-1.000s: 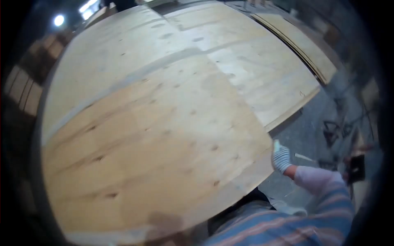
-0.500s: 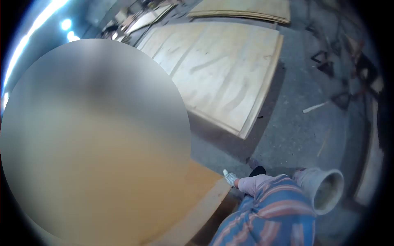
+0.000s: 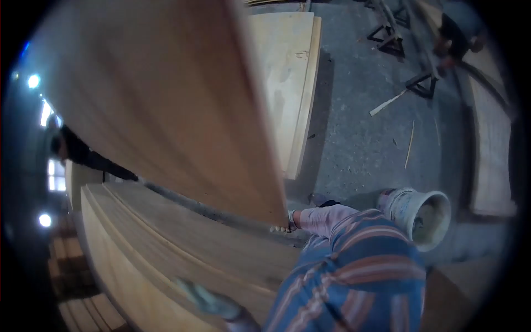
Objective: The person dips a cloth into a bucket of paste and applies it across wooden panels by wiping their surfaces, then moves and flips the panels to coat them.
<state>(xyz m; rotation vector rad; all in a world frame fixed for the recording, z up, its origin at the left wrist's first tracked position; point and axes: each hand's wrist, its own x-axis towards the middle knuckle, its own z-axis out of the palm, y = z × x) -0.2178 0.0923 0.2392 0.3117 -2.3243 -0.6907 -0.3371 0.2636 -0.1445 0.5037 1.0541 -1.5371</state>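
Note:
A large plywood sheet (image 3: 182, 110) stands tilted up in front of me, over a stack of boards (image 3: 193, 238). My right hand (image 3: 281, 228), in a pale glove, is closed around the sheet's lower near corner; its fingertips show under the edge. My left hand (image 3: 209, 299), also gloved and somewhat blurred, is above the near side of the stack with its fingers stretched out, holding nothing. I cannot tell whether it touches the boards. Beyond the stack, a person in dark clothing (image 3: 91, 155) reaches an arm toward the sheet's far edge.
Another plywood stack (image 3: 296, 83) lies past the raised sheet. A white bucket (image 3: 431, 221) is close at my right. Black metal stands (image 3: 423, 84) and a strip of wood (image 3: 409, 144) are on the floor. Another person (image 3: 462, 33) is at the upper right.
The sheet now stands tilted up and hides part of the stack beyond. My view has swung, and my left hand has come into sight. My right hand is now wrapped under the sheet's corner.

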